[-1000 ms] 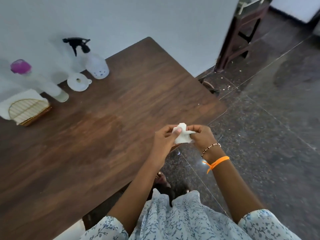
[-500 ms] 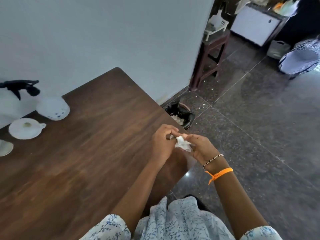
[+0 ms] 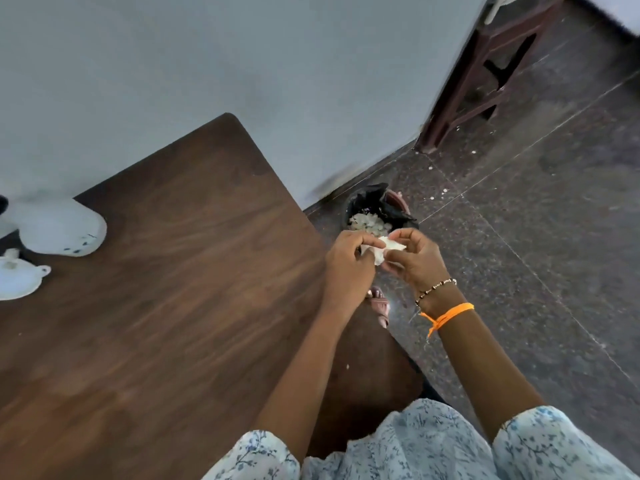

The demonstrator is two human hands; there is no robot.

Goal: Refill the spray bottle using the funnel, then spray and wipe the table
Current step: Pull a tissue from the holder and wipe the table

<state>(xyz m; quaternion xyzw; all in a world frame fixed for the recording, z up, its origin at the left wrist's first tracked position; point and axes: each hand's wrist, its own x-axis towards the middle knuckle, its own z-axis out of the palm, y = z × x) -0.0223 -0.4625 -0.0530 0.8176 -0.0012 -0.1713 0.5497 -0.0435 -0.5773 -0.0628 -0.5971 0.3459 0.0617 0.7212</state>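
So the dark brown wood-grain counter [image 3: 166,306] takes up most of the left side, pushed against a pale grey wall [image 3: 242,64], and the floor [image 3: 536,271] to the right is dark speckled stone tile with white crumbs scattered on it. Up in the top right corner there's a dark reddish wooden stool frame [image 3: 485,74] standing on that floor. The white translucent plastic spray bottle [image 3: 59,226] sits at the far left edge of the counter near the wall, only its rounded body really in frame, and the white plastic funnel [image 3: 17,277] lies just beside it, closer to the camera, partly cut off. Down on the floor just past the counter's right edge is a small round bin with a black liner [image 3: 377,209], with white crumpled bits inside. Both hands are off the counter, above the bin: the left hand [image 3: 349,268] and the right hand [image 3: 415,261] have their fingers curled in, pinching a small crumpled white tissue [image 3: 386,249] between them. The right wrist has a beaded bracelet [image 3: 436,291] and an orange thread band [image 3: 450,315]
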